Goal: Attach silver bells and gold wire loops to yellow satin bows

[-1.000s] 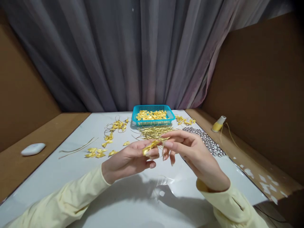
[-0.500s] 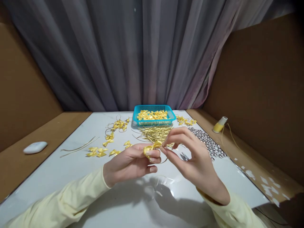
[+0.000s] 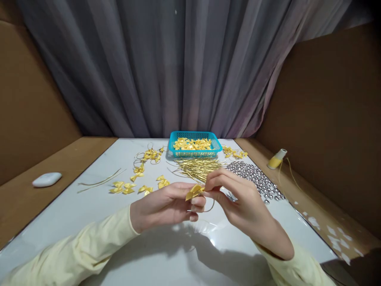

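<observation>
Held above the middle of the white table, a yellow ribbon bow (image 3: 195,192) is pinched between the thumb and fingers of my left hand (image 3: 169,204). My right hand (image 3: 238,194) is closed at the bow's right side, its thumb and fingertips together. A thin gold cord (image 3: 212,206) loops down below the bow between the two hands. Whether the right fingertips grip the ribbon or the cord's end is hidden. Small scissors (image 3: 230,196) lie partly covered behind the right hand.
Behind the hands lie gold cords (image 3: 199,170) and a blue basket (image 3: 195,154) of yellow bows. Silver bells (image 3: 262,180) spread to the right, near a spool of yellow thread (image 3: 276,159). More bows (image 3: 122,188) lie left, with a white case (image 3: 47,179) beyond the table edge.
The bow has turned in my fingers and now lies flatter. My right fingers have closed in tighter beside it. The whole view has shifted slightly.
</observation>
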Demonstrator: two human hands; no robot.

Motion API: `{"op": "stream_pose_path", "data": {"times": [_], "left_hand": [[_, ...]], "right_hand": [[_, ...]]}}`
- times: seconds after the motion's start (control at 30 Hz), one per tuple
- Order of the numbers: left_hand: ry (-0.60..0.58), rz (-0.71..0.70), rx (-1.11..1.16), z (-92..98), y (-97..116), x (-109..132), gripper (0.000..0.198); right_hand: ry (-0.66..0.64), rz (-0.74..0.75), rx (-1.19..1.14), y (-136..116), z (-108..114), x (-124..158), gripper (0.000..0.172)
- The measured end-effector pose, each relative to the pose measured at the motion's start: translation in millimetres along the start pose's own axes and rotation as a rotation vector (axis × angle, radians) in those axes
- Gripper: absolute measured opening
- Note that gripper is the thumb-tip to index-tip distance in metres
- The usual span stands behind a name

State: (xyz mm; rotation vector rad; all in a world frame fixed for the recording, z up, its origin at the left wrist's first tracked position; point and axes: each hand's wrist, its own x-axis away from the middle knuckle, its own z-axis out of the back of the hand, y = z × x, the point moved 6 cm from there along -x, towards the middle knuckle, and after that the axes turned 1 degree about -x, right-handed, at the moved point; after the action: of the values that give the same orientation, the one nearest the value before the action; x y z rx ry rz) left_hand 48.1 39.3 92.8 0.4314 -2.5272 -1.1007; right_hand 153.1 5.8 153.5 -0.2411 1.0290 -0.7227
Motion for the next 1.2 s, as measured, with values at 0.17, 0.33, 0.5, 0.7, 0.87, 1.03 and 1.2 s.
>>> {"op": "stream_pose_path", "data": {"times": [0.17, 0.33, 0.5, 0.7, 0.87, 1.03, 1.2], "left_hand": [[0.238, -0.077, -0.536, 5.9, 18, 6, 0.029], [0.501, -0.344, -1.266, -10.1, 49, 25, 0.037], [0.421, -0.386, -1.623, -26.1, 45, 28, 0.035], [0.339, -0.266, -1.621, -22.3, 41, 29, 0.037], [0.303, -0.224, -1.604, -11.9, 46, 13, 0.042], [0.502, -0.359, -1.977, 4.0, 67, -11, 0.040], [0.141, -0.484, -2.223, -6.2, 22, 6, 0.037]], "right_hand": [[-0.005, -0.020, 0.019, 2, 1, 2, 0.018], [-0.053, 0.000, 0.077, 0, -3, 3, 0.021], [-0.083, 0.022, 0.107, -2, -3, 4, 0.022], [-0.079, 0.031, 0.089, -1, -4, 3, 0.019], [-0.143, -0.106, 0.134, 26, -7, 1, 0.018], [-0.220, -0.384, 0.483, 108, 24, -14, 0.013], [-0.231, -0.633, 0.777, 183, 52, -38, 0.023]]}}
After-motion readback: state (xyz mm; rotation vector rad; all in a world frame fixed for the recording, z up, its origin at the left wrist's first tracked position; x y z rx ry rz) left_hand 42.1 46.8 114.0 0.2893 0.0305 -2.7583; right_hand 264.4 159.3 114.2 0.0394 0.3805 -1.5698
